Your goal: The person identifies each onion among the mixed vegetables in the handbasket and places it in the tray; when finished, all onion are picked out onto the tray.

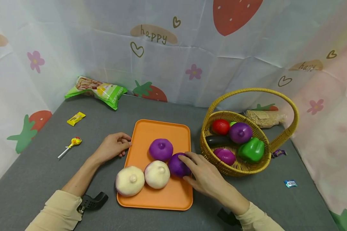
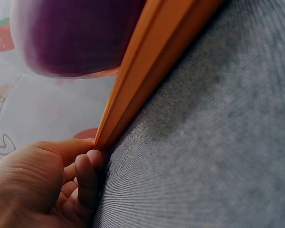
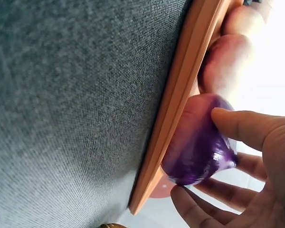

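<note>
An orange tray [image 1: 150, 128] lies on the grey tabletop. My left hand [image 1: 111, 148] is at its left edge; the left wrist view has the thumb and fingertips pinching the tray rim [image 2: 133, 85]. On the tray's right side, my right hand [image 1: 206, 176] holds a toy purple onion [image 1: 177, 166] between thumb and fingers. In the right wrist view the onion [image 3: 199, 142] sits at the rim, the thumb on one side. Another purple onion [image 1: 161, 149] lies behind it. Two whitish toy turnips, a left one [image 1: 130, 183] and a middle one [image 1: 157, 175], rest nearer the front.
Right of the tray stands a handled wicker basket [image 1: 237, 173] with a tomato, eggplant [image 1: 218, 141], green pepper [image 1: 252, 150] and purple vegetables. A green snack bag [image 1: 99, 91], yellow packet [image 1: 76, 118] and lollipop [image 1: 72, 144] lie left. Wrapped candies and a grain bag [image 1: 263, 118] are right.
</note>
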{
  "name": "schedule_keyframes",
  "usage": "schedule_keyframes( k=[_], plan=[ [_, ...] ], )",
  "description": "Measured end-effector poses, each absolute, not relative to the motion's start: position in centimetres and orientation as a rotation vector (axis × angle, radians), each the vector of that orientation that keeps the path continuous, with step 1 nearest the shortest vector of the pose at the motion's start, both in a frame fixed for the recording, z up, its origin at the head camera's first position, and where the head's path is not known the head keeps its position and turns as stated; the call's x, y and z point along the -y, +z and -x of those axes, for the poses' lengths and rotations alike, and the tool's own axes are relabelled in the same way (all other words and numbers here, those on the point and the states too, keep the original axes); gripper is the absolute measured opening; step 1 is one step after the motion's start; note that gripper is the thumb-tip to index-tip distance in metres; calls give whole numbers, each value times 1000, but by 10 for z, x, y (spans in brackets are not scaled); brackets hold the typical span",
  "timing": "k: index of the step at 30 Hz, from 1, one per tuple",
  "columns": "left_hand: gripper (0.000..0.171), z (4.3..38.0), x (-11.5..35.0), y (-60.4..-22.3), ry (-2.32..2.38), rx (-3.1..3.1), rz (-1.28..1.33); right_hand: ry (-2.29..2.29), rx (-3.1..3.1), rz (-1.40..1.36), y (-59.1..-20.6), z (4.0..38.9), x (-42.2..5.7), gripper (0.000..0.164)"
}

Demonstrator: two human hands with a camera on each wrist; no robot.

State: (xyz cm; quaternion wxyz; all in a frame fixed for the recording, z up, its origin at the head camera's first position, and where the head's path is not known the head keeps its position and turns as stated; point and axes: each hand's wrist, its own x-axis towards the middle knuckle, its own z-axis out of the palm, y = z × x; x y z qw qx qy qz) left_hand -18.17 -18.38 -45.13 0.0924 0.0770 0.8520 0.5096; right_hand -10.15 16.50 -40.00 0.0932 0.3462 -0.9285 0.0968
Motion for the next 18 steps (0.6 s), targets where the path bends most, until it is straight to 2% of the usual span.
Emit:
schedule_keyframes(
  k=[18],
  plan=[
    [30,182,185,-453,1507,-2533,-216,240,2709,-1031,-403,104,-165,68]
  ],
)
